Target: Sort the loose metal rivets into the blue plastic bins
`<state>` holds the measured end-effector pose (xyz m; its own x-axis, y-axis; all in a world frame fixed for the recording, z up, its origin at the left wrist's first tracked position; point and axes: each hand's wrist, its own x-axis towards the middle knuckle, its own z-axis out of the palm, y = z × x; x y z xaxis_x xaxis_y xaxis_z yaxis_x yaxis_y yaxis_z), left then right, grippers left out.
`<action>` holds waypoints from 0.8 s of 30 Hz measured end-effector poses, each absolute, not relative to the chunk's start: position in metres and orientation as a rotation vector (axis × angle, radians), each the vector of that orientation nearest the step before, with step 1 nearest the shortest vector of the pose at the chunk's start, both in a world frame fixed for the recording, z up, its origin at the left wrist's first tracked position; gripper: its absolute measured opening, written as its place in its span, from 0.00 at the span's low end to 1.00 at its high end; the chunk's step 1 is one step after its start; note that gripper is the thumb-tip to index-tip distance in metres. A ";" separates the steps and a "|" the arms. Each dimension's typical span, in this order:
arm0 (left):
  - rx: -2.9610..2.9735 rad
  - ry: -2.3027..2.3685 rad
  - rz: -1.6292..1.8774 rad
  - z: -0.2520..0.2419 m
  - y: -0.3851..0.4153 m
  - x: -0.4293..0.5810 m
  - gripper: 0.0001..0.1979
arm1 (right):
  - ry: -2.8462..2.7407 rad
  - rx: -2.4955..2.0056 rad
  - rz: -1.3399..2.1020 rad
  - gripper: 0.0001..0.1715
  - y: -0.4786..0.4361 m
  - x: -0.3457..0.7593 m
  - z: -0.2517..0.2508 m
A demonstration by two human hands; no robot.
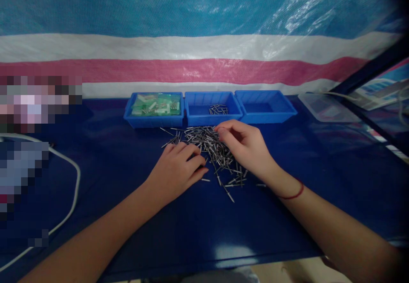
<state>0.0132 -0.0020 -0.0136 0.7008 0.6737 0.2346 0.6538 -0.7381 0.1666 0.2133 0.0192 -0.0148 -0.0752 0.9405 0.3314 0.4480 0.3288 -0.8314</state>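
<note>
A loose heap of silver pop rivets [212, 144] lies on the dark blue table in front of three blue bins. My left hand [179, 166] rests at the heap's left side, palm down, its fingers bent and apart among the nearest rivets. Over the right upper part of the heap is my right hand [246, 144], thumb and forefinger brought together in a pinch. Whatever sits between those fingertips is hidden. The middle bin [207, 117] has a small cluster of rivets inside, just beyond my right fingertips.
The left bin [153, 122] holds green packets with small pieces. At the right stands another blue bin [270, 117]. A clear plastic lid or tray [329, 108] lies beyond it. A white cable [77, 176] curves along the left, and a striped sheet [204, 14] hangs behind.
</note>
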 end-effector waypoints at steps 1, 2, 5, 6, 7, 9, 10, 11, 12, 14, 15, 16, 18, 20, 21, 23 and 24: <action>2.831 1.114 0.431 -0.014 -0.002 0.013 0.08 | -1.686 -1.260 0.683 0.11 0.019 0.213 -0.014; 2.830 1.123 0.429 -0.014 -0.002 0.013 0.08 | -1.689 -1.257 0.687 0.11 0.018 0.212 -0.014; 2.828 1.156 0.425 -0.013 -0.002 0.013 0.08 | -1.699 -1.259 0.692 0.11 0.017 0.211 -0.013; 2.830 1.169 0.426 -0.014 -0.003 0.013 0.08 | -1.702 -1.262 0.693 0.11 0.016 0.210 -0.012; 2.834 1.180 0.429 -0.014 -0.003 0.014 0.08 | -1.704 -1.264 0.695 0.11 0.016 0.210 -0.012; 2.857 1.194 0.432 -0.014 -0.002 0.014 0.09 | -1.711 -1.261 0.695 0.11 0.016 0.210 -0.012; 2.874 1.196 0.432 -0.014 -0.002 0.014 0.09 | -1.717 -1.258 0.692 0.11 0.015 0.210 -0.013; 2.890 1.195 0.432 -0.014 -0.001 0.014 0.09 | -1.724 -1.253 0.691 0.11 0.015 0.210 -0.013; 2.903 1.195 0.437 -0.015 -0.001 0.014 0.08 | -1.730 -1.248 0.692 0.11 0.015 0.210 -0.014; 2.911 1.201 0.470 -0.014 0.001 0.012 0.08 | -1.739 -1.242 0.698 0.11 0.015 0.210 -0.015; 2.903 1.209 0.497 -0.014 0.002 0.011 0.08 | -1.742 -1.239 0.701 0.11 0.015 0.210 -0.015; 2.884 1.222 0.531 -0.013 0.003 0.009 0.07 | -1.748 -1.236 0.702 0.11 0.015 0.210 -0.015; 2.802 1.250 0.625 -0.011 0.004 0.006 0.07 | -1.783 -1.217 0.678 0.10 0.014 0.209 -0.013; 2.663 1.246 0.752 -0.009 0.005 0.004 0.06 | -1.868 -1.160 0.604 0.06 0.012 0.208 -0.010; 2.585 1.231 0.817 -0.009 0.004 0.003 0.06 | -1.918 -1.120 0.559 0.05 0.011 0.207 -0.009; 2.455 1.199 0.918 -0.007 0.003 0.004 0.06 | -1.996 -1.038 0.496 0.04 0.010 0.206 -0.006; 2.412 1.187 0.945 -0.006 0.002 0.005 0.05 | -2.017 -1.003 0.490 0.04 0.009 0.205 -0.006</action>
<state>0.0047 0.0015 -0.0063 0.4451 0.7855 0.4300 0.5946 -0.6183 0.5139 0.2051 0.0089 -0.0055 -0.3537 0.7938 0.4947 0.4780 0.6080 -0.6339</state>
